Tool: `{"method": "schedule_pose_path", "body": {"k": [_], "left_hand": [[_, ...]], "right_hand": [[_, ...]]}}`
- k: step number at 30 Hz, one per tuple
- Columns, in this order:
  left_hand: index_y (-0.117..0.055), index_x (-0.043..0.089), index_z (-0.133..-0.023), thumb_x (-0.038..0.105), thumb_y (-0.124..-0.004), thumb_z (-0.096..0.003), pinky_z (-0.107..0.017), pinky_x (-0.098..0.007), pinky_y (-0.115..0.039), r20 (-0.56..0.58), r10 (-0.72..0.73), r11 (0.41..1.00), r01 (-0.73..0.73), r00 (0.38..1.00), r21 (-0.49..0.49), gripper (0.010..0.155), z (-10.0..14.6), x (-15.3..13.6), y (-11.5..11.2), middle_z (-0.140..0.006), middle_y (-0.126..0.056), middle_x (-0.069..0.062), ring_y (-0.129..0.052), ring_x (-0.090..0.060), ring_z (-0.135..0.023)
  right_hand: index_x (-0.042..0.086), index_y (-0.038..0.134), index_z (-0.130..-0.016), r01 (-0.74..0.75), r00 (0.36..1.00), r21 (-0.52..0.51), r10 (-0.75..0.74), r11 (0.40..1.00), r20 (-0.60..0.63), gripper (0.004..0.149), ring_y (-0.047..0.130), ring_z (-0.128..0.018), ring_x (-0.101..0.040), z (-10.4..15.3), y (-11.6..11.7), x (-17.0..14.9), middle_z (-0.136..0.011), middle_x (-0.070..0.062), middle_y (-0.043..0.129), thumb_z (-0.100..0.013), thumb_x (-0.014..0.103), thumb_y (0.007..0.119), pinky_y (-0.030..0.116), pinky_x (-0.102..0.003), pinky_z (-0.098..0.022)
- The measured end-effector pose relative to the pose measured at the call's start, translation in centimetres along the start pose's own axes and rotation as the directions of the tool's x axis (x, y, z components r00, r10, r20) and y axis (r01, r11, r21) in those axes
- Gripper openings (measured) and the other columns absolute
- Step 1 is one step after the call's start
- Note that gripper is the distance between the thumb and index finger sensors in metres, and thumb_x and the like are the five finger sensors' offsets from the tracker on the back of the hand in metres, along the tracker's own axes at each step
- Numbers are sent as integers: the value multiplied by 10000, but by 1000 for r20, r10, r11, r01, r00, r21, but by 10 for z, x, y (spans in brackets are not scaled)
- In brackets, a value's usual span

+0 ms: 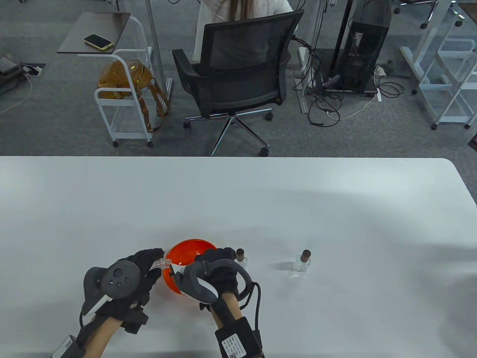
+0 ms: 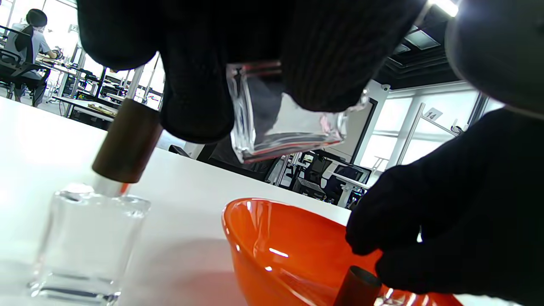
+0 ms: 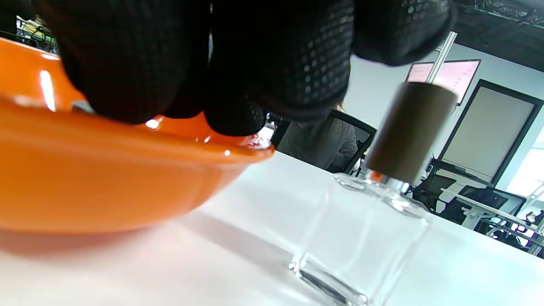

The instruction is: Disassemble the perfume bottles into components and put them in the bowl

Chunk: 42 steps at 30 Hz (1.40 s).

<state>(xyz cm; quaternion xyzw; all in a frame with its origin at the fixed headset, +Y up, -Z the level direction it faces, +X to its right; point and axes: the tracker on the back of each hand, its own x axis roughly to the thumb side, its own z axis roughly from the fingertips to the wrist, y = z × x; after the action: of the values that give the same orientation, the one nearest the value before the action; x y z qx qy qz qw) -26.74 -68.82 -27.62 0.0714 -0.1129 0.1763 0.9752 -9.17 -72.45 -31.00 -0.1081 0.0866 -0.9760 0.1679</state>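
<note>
1. The left hand (image 1: 126,283) grips a clear glass bottle body (image 2: 284,123) above the near rim of the orange bowl (image 1: 190,248); in the left wrist view the gloved fingers (image 2: 340,55) curl round its upper part and hide the neck, so only the lower body and base show.
2. The right hand (image 1: 216,268) hangs over the bowl, fingers curled downward. In the left wrist view its fingertips (image 2: 382,238) pinch a dark brown cap (image 2: 357,289) inside the bowl; the frame's bottom edge cuts the cap off.
3. In the right wrist view the glove fills the top of the frame and blocks whatever the fingers hold; only the bowl's rim (image 3: 238,151) shows beneath them.
4. A capped bottle (image 1: 241,259) stands upright on the white table (image 1: 261,197) just right of the bowl, partly hidden behind the right hand in the table view.
5. A second capped bottle (image 1: 302,261) stands upright farther right, well apart from the bowl.
6. The bowl's near half is covered by both hands and trackers, so its contents are hard to make out.
</note>
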Motion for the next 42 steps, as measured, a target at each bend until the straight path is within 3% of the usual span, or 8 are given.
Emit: {"method": "schedule_pose_path", "body": {"k": [8, 11, 17, 27, 31, 34, 39, 42], "left_hand": [[-901, 249, -925, 359, -925, -404, -640, -595, -685, -10, -131, 991, 130, 991, -8, 533, -7, 20, 1, -925, -976, -84, -963, -361, -795], [-911, 256, -921, 373, -927, -401, -625, -578, -710, -26, -285, 958, 284, 958, -24, 533, -22, 40, -1, -895, -996, -73, -989, -341, -753], [-888, 207, -948, 310, -929, -408, -606, -551, -762, -25, -485, 855, 469, 874, -222, 551, -54, 76, -44, -890, -1025, -80, -1045, -306, -709], [-915, 259, -920, 368, -941, -391, -575, -521, -783, 9, -586, 765, 556, 810, -326, 541, -64, 78, -79, -845, -1075, -19, -1072, -244, -630], [-879, 254, -953, 367, -927, -397, -594, -528, -760, -13, -531, 807, 501, 847, -313, 569, -60, 76, -65, -896, -1034, -38, -1049, -262, -684], [-855, 252, -972, 372, -918, -399, -618, -540, -731, -78, -412, 898, 390, 908, -203, 589, -52, 63, -25, -933, -996, -54, -1020, -286, -726], [-742, 253, -1054, 457, -904, -395, -696, -617, -606, -125, -152, 988, 148, 980, -43, 708, -26, 4, 30, -1077, -836, -93, -881, -385, -908], [-601, 217, -1123, 538, -896, -371, -714, -657, -542, -208, -6, 997, -9, 978, -71, 870, -14, -39, 25, -1154, -701, -145, -798, -448, -967]], "right_hand": [[343, 865, -786, 238, 962, -108, -250, 965, -109, 460, 1032, -495, -96, 9, -28, -44, -774, 63, 981, -348, 476, 823, 801, -506, -559], [340, 870, -782, 299, 936, -143, -320, 943, -150, 462, 1036, -493, -96, 13, -34, -65, -765, 63, 987, -351, 492, 804, 803, -505, -561], [331, 880, -777, 400, 873, -189, -436, 897, -219, 462, 1041, -490, -100, 19, -35, -100, -757, 58, 994, -358, 502, 787, 804, -507, -559], [328, 883, -775, 423, 865, -169, -452, 890, -219, 467, 1043, -491, -101, 18, -31, -102, -756, 56, 996, -358, 511, 777, 803, -509, -562], [329, 886, -773, 417, 872, -157, -442, 895, -208, 468, 1043, -493, -100, 18, -30, -99, -753, 57, 998, -359, 514, 774, 802, -509, -564], [329, 887, -773, 412, 877, -156, -437, 898, -200, 466, 1044, -495, -100, 18, -31, -96, -754, 56, 998, -360, 513, 774, 802, -509, -567], [332, 885, -774, 410, 884, -161, -434, 898, -174, 466, 1045, -505, -103, 19, -36, -88, -755, 58, 997, -360, 514, 773, 798, -511, -573], [333, 885, -773, 404, 892, -156, -426, 901, -151, 466, 1045, -508, -102, 19, -38, -80, -755, 60, 997, -360, 514, 773, 798, -511, -575]]}}
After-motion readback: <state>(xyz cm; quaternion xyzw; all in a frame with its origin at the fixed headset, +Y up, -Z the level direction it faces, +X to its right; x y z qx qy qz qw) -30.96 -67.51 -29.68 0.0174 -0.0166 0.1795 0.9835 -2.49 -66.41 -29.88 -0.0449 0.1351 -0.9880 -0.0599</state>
